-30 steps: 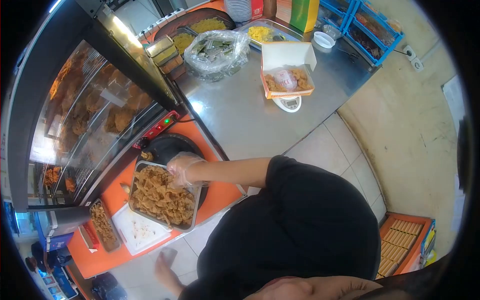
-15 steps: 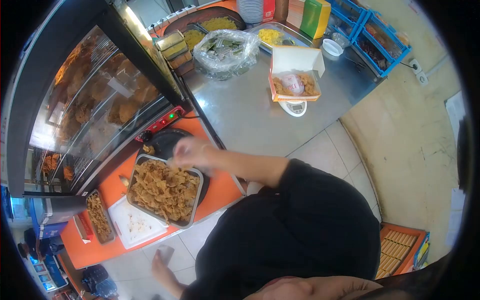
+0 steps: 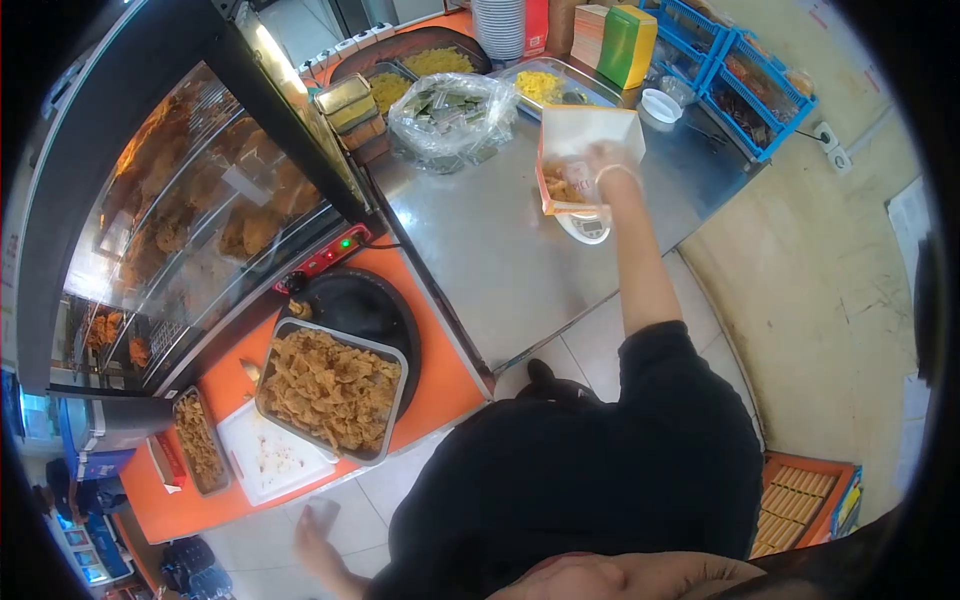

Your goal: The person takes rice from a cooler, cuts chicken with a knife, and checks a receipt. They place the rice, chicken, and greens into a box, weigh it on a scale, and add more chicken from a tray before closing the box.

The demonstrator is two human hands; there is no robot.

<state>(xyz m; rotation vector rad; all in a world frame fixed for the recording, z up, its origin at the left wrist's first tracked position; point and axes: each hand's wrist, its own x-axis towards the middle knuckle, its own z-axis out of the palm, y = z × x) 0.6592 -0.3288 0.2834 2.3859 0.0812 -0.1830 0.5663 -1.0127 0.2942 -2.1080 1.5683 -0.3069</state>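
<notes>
My right hand (image 3: 615, 172), which seems to wear a clear plastic glove, is inside the right part of an open takeaway box (image 3: 573, 207). Motion blurs its fingers. Fried pieces (image 3: 562, 185) and a white packet with red print (image 3: 580, 178) lie in the box, partly covered by the hand. Beneath the box is a white digital scale (image 3: 588, 232). My left hand (image 3: 312, 535) hangs low over the floor beside the orange counter, with a greyish patch at its fingers that I cannot make out. A metal tray of fried crispy pieces (image 3: 330, 385) rests on the counter.
A glass display cabinet (image 3: 190, 190) of fried chicken stands at left. Around the tray are a black round tray (image 3: 365, 305), a white cutting board (image 3: 270, 465) and a narrow tray (image 3: 200, 440). A plastic bag (image 3: 455, 115) and blue baskets (image 3: 755, 95) are on the steel table.
My right hand has moved from above the tray of fried pieces, up and right, into the takeaway box. The box has tilted or shifted slightly. My left hand stays low, slightly shifted.
</notes>
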